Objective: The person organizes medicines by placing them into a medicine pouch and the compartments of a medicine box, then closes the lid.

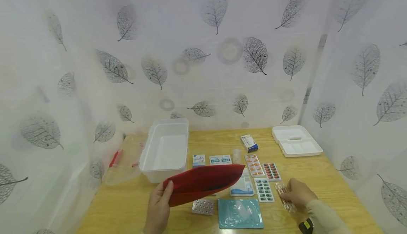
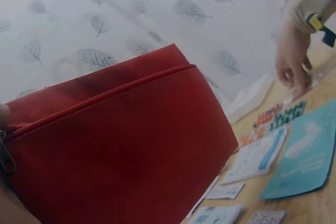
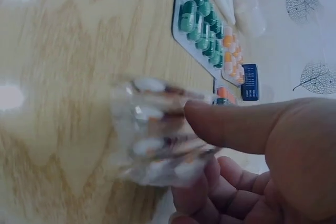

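My left hand (image 1: 160,205) grips one end of a red zip pouch (image 1: 203,183), thumb on its near side. The pouch is held above the table with its mouth unzipped, and the zipper pull (image 2: 7,158) shows in the left wrist view. On the right, my right hand (image 1: 299,192) pinches a clear packet of cotton swabs (image 3: 163,135) between thumb and fingers; white tips and brownish sticks show through. Close to that hand lie a green capsule blister (image 1: 264,190) and a red-and-green capsule blister (image 1: 271,171).
A white plastic box (image 1: 165,145) stands at the back left beside a clear bag (image 1: 125,160). Its white tray (image 1: 297,141) lies back right. Also on the table are a teal packet (image 1: 240,213), a silver blister (image 1: 202,207), an orange capsule blister (image 1: 254,165) and a small medicine box (image 1: 249,143).
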Demonstrator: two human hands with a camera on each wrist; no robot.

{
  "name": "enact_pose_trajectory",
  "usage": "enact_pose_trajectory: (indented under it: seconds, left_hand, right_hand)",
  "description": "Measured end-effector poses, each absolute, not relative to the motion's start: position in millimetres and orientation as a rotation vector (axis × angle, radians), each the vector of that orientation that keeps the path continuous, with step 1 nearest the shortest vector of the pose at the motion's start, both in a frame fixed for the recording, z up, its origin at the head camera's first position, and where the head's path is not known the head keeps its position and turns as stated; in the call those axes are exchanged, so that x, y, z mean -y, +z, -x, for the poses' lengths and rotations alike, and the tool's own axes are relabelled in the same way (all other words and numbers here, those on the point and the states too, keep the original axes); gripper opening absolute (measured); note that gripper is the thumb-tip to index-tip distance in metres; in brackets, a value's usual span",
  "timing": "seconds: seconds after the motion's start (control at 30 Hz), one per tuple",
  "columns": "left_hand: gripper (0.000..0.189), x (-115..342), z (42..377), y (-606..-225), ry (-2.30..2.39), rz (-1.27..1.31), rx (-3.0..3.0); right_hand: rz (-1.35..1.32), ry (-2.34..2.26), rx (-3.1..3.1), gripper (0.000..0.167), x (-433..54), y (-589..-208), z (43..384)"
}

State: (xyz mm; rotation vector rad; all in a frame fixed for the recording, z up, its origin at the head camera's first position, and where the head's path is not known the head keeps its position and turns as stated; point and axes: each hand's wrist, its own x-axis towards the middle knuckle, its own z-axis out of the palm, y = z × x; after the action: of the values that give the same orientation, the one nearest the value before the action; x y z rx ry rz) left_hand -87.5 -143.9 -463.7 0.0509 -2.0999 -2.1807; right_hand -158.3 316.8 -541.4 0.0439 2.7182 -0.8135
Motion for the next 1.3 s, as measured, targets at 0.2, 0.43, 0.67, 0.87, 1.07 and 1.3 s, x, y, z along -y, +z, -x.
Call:
enact_pose_trajectory:
  seconds: [0.2, 0.43, 0.67, 0.87, 1.07, 1.3]
  left_hand:
    - [0.04, 142, 87, -462, -2.167, -0.019, 2.11]
    - [0.036, 139, 86, -461, -2.131, 0.023, 2.113]
    - [0.028, 135, 84, -459, -2.036, 0.122, 2.065]
    - [0.026, 132, 82, -458, -2.025, 0.144, 2.041]
    - [0.026, 130, 81, -456, -2.025, 0.137, 2.054]
    - [0.029, 127, 83, -455, -2.087, 0.149, 2.064]
  right_hand:
    - [0.042, -0.796, -2.79, 0.019, -317, -528, 160]
    - [0.184, -0.819, -2.928, 0.014, -314, -482, 157]
    - [0.393, -0.95, -3.172, 0.012, -289, -425, 145]
    - [0.582, -1.181, -3.285, 0.012, -264, -395, 131]
    - [0.908, -1.382, -3.282, 0.03, -237, -372, 122]
    - [1.203, -1.445, -3.054, 0.028, -199, -364, 126]
